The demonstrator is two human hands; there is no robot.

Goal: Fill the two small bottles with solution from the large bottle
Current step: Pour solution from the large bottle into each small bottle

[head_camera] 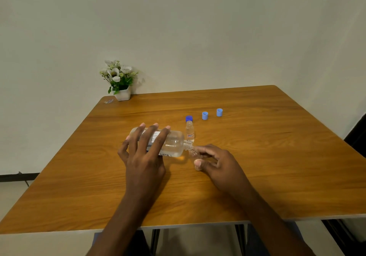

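Note:
My left hand grips the large clear bottle, tipped on its side above the wooden table, neck pointing right. Its open neck meets the mouth of a small clear bottle that my right hand holds; fingers hide most of that small bottle. Just behind stands a second small bottle, upright, with a dark blue cap and a red label, liquid inside.
Two light blue caps rest open side up on the table beyond the bottles. A white pot of flowers stands at the far left corner, with a small wrapper beside it. A wall rises behind.

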